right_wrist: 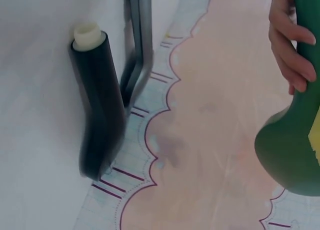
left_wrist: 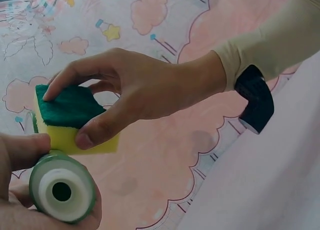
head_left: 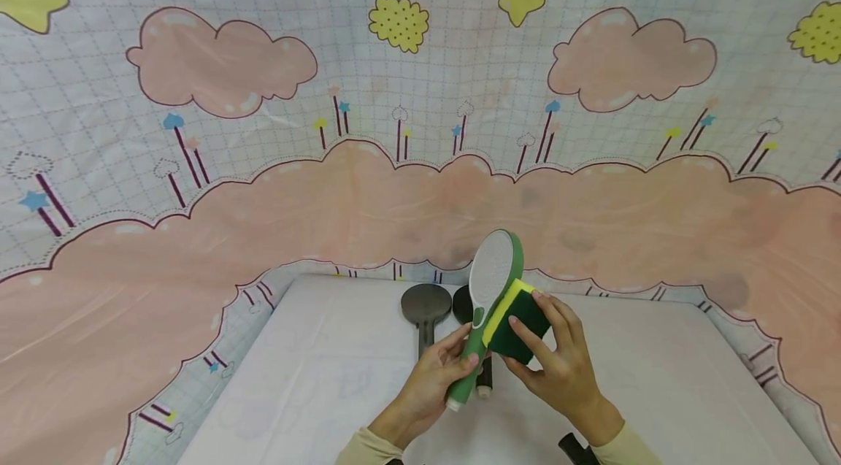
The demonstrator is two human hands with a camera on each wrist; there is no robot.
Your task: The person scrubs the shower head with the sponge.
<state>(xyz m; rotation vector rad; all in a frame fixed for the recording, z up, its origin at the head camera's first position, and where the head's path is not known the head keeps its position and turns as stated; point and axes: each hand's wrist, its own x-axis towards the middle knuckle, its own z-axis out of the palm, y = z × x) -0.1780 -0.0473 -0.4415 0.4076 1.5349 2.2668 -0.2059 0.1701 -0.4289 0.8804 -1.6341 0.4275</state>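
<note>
My left hand [head_left: 427, 381] holds a green shower head [head_left: 491, 271] by its handle, with the pale spray face tilted upward. In the left wrist view the open threaded end of the handle [left_wrist: 62, 190] points at the camera. A sponge [head_left: 520, 326], yellow with a dark green scouring side, is held between the thumb and fingers of my right hand [head_left: 570, 370]. The sponge's yellow side lies against the back edge of the shower head, near the neck. Only a yellow sliver of the sponge [right_wrist: 315, 137] shows in the right wrist view.
A grey shower head [head_left: 425, 303] lies on the white table [head_left: 315, 355] behind my left hand. Beside it a black shower head [head_left: 462, 304] is partly hidden by the green one. A cloud-patterned cloth [head_left: 394, 217] rises behind the table.
</note>
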